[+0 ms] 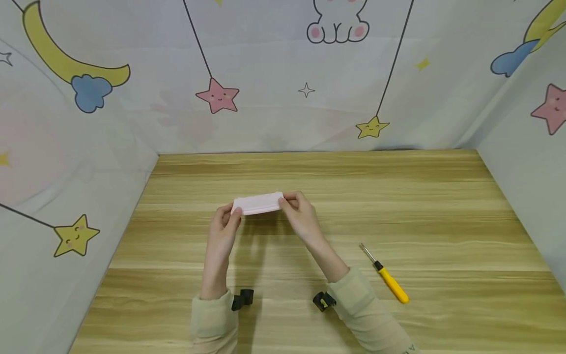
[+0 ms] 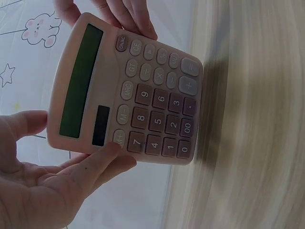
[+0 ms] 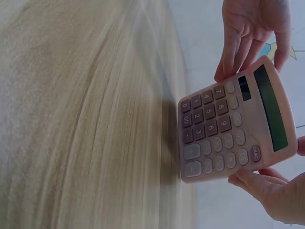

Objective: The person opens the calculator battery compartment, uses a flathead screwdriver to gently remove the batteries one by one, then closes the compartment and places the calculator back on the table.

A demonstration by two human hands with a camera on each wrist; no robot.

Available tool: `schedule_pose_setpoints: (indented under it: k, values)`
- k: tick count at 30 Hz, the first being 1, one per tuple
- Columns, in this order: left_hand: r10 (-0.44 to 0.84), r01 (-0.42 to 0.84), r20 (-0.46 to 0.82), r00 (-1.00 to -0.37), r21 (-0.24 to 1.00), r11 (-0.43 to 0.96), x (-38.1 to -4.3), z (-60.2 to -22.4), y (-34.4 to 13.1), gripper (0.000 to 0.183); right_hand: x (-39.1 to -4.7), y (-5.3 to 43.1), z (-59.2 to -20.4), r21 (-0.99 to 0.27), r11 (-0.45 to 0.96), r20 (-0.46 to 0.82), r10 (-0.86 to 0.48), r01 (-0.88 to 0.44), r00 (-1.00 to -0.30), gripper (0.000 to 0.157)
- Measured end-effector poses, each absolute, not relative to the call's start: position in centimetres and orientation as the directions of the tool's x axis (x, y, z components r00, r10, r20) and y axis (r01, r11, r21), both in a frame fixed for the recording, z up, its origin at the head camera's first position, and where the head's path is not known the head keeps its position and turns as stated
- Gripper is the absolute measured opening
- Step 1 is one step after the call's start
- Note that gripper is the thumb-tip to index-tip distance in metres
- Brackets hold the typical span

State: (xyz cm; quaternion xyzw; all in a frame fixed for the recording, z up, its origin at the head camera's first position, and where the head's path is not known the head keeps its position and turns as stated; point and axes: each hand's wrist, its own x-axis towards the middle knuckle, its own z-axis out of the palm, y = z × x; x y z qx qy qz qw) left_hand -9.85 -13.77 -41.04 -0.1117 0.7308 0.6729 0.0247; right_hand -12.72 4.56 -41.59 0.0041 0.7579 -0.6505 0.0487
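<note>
A pink calculator [image 1: 258, 203] is held up off the wooden table between both hands, seen nearly edge-on in the head view. My left hand [image 1: 221, 233] grips its left end, and my right hand [image 1: 302, 221] grips its right end. From the left wrist, the calculator [image 2: 108, 76] shows its keys and a dark screen with no digits on it; fingers of the left hand [image 2: 52, 183] lie over the key-side edge near M+. In the right wrist view, the right hand [image 3: 281, 193] holds the edge beside the ON/AC and CE keys.
A screwdriver [image 1: 391, 282] with a yellow handle lies on the wooden table [image 1: 464, 221], right of the right forearm. Black wrist-worn devices [image 1: 324, 301] sit at both cuffs. Printed white cloth [image 1: 274, 123] stands behind the table and along its sides.
</note>
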Motion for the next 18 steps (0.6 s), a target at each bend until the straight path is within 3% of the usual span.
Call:
schedule_pose_setpoints:
  k: [7,18]
  values:
    - [-0.133,-0.206,-0.196,-0.972,0.976,0.07,-9.85,-41.12,-13.71,0.047,-12.73,4.48,-41.59,-0.989,0.131,-0.079,-0.04,0.073,-0.996,0.042]
    - [-0.1,-0.241,-0.23,-0.968,0.964,0.112,-9.72,-41.24,-13.85,0.057,-12.48,4.58,-41.79,-0.987,0.142,-0.089,-0.1,0.074,-0.991,0.051]
